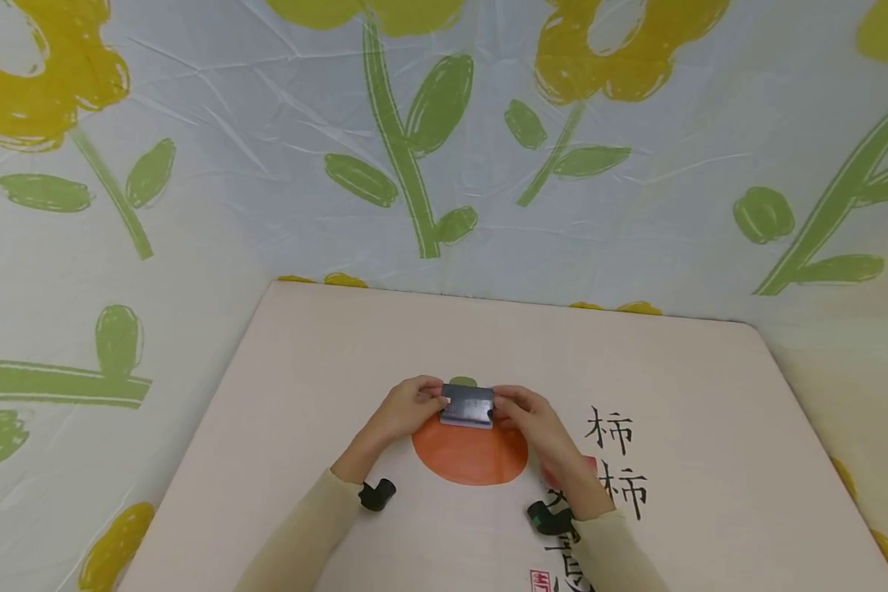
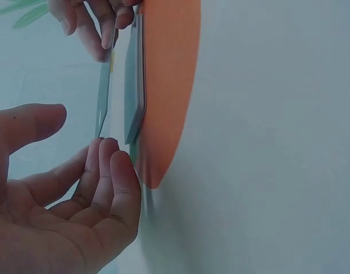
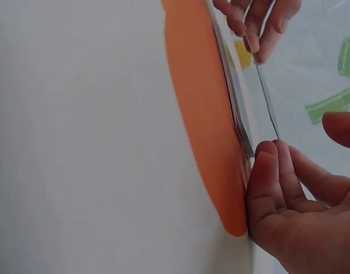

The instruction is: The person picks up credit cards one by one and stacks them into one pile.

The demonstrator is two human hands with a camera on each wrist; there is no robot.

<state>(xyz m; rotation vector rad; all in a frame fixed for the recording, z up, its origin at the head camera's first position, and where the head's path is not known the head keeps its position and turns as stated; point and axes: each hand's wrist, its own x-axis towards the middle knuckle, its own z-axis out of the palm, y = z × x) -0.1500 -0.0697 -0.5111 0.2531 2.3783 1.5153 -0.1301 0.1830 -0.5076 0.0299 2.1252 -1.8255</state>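
Between both hands is a thin, glossy, dark grey rectangular sheet [image 1: 468,403], seen edge-on in the wrist views. My left hand [image 1: 410,404] holds its left end at the fingertips, fingers curled. At the opposite end, the curled fingertips of my right hand [image 1: 527,413] hold the sheet. Each wrist view shows the near thumb standing apart from the fingers. Just below the sheet, with a gap, lies a stack of several similar thin sheets [image 2: 135,74]. In the head view the held sheet mostly hides this stack.
The stack lies on an orange persimmon print [image 1: 469,460] on a pale pink tabletop mat [image 1: 326,353]. Black brush characters [image 1: 610,432] are printed to the right. A white cloth with yellow flowers and green stems [image 1: 266,164] hangs behind and at the sides.
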